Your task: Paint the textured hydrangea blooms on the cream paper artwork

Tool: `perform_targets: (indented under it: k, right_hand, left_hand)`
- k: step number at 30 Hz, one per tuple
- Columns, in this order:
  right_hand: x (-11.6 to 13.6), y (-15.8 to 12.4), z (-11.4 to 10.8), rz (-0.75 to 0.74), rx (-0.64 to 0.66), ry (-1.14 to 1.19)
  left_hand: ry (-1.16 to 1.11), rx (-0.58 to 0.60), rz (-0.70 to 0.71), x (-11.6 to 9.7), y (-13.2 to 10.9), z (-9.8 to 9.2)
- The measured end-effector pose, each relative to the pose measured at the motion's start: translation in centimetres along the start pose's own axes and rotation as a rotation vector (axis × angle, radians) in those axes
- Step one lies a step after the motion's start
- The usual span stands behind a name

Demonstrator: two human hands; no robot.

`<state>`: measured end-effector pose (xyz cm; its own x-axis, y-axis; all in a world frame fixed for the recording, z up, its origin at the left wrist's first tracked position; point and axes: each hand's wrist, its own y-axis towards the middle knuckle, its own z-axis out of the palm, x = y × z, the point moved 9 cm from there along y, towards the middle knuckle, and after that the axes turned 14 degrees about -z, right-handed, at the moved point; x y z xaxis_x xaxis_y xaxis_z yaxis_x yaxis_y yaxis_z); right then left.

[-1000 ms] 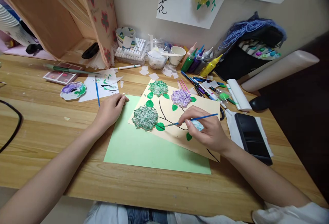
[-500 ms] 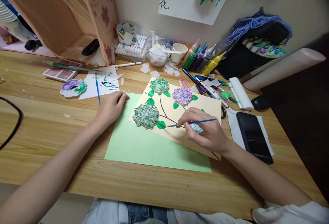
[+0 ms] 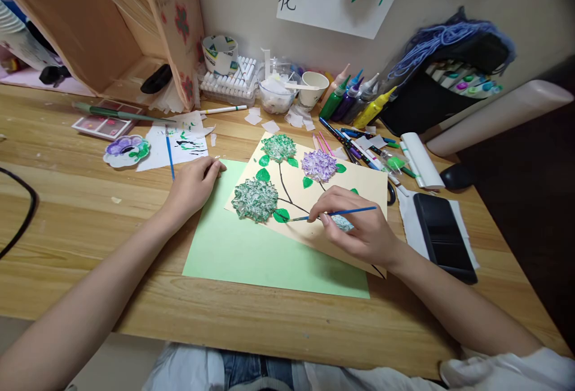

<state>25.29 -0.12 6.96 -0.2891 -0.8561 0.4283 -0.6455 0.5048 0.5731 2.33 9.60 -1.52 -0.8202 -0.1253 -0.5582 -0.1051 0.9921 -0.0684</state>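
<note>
My right hand (image 3: pixel 357 229) pinches a thin blue paintbrush (image 3: pixel 354 211) whose tip touches a green leaf (image 3: pixel 281 216) painted on a cream sheet (image 3: pixel 368 184). That sheet shows two green paper flowers (image 3: pixel 255 200), a purple one (image 3: pixel 318 165) and black stems. It lies on a light green sheet (image 3: pixel 242 256). My left hand (image 3: pixel 193 184) rests with curled fingers on the wooden desk (image 3: pixel 81 211) at the green sheet's top left corner, holding nothing I can see.
A paint palette (image 3: pixel 126 150), a second blue brush (image 3: pixel 169 154) and a smeared paper lie left. Paint bottles (image 3: pixel 354 102), cups, a marker tray (image 3: pixel 231 82), loose pens (image 3: pixel 354 145), a black case (image 3: pixel 442 235) and a marker bag (image 3: pixel 444 88) crowd the back and right.
The brush tip and my right hand shifted slightly left along the leaf. My left hand has stayed in place.
</note>
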Motion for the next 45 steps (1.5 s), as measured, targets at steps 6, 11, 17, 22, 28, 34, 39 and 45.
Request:
perform_targets:
  k: [6,11,17,22,28,34,39,45]
  right_hand:
    - [0.3,0.3,-0.5,-0.009,-0.023,-0.019]
    - [0.3,0.3,-0.5,-0.001,-0.038,-0.049]
    - [0.2,0.1,-0.2,0.001,-0.017,-0.024]
    - [0.4,0.2,-0.4,-0.005,-0.01,-0.03]
    - [-0.3,0.0,-1.0,0.025,-0.08,-0.042]
    - [-0.7,-0.3,-0.2,0.038,-0.036,-0.034]
    - [-0.6,-0.1,-0.5,0.022,-0.039,-0.072]
    - [-0.7,-0.2,-1.0,0.032,-0.058,-0.075]
  left_hand:
    - [0.001,0.0,-0.005,0.0,0.0,0.0]
    - [0.003,-0.006,0.007,0.0,0.1,0.0]
    - [0.006,-0.007,0.005,-0.1,0.1,0.0]
    - [-0.001,-0.005,0.008,-0.1,0.1,0.0]
    - [-0.003,-0.002,0.009,0.0,0.0,0.1]
    - [-0.006,0.001,0.007,0.0,0.1,0.0]
    - [-0.007,0.004,0.007,-0.1,0.0,0.0]
    - [-0.01,0.002,0.019,-0.2,0.1,0.0]
